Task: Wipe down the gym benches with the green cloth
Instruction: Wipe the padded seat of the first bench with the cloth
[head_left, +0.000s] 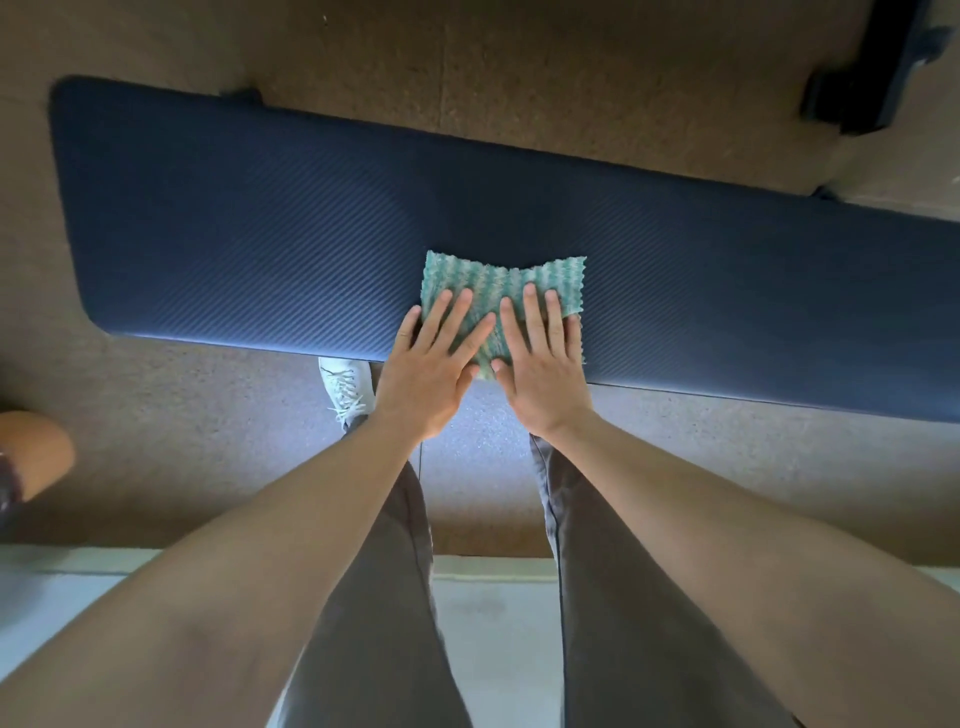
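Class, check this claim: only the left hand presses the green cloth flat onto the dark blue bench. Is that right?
No. The head view shows both hands, the left hand and the right hand, pressing the green cloth flat onto the dark blue bench.

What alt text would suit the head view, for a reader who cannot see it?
Seen from above, a person's left hand and right hand press flat, side by side, on a green cloth near the closer edge of a dark blue gym bench. The person's grey trousers and one white shoe show below.
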